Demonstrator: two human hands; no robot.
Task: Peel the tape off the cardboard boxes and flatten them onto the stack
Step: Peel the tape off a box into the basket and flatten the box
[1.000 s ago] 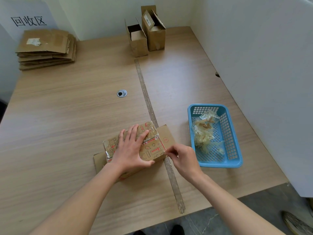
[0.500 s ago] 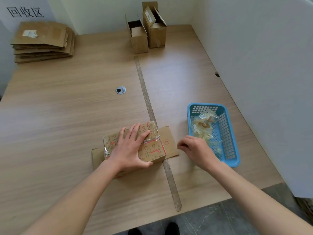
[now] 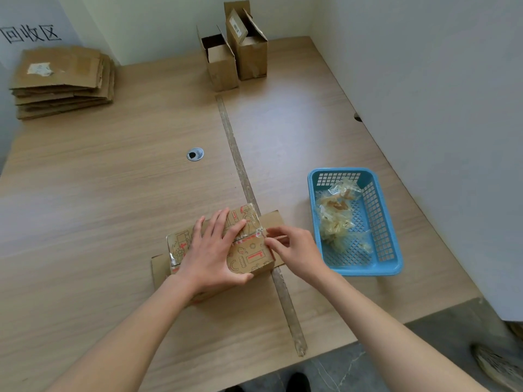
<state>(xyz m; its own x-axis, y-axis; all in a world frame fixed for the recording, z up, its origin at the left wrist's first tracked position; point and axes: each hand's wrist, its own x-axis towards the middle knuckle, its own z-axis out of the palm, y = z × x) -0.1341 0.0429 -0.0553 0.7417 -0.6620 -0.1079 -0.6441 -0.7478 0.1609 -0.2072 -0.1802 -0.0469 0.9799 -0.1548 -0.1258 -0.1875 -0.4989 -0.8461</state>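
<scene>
A small printed cardboard box [image 3: 249,258] with red and black drawings and clear tape [image 3: 256,230] across its top seam lies near the table's front edge. My left hand [image 3: 215,250] presses flat on top of it, fingers spread. At the box's right end my right hand [image 3: 288,247] has its fingertips curled onto the tape edge, pinching it. A stack of flattened cardboard [image 3: 62,80] lies at the far left corner.
Two opened upright boxes [image 3: 235,49] stand at the back of the table. A blue plastic basket [image 3: 382,222] holding crumpled tape pieces sits right of the box. A strip runs down the table's middle, a cable grommet [image 3: 195,154] left of it. White partition walls stand to the right.
My right hand went from the box's right end toward the basket, then came back to the tape at the box's right end. The left hand stayed pressing on the box.
</scene>
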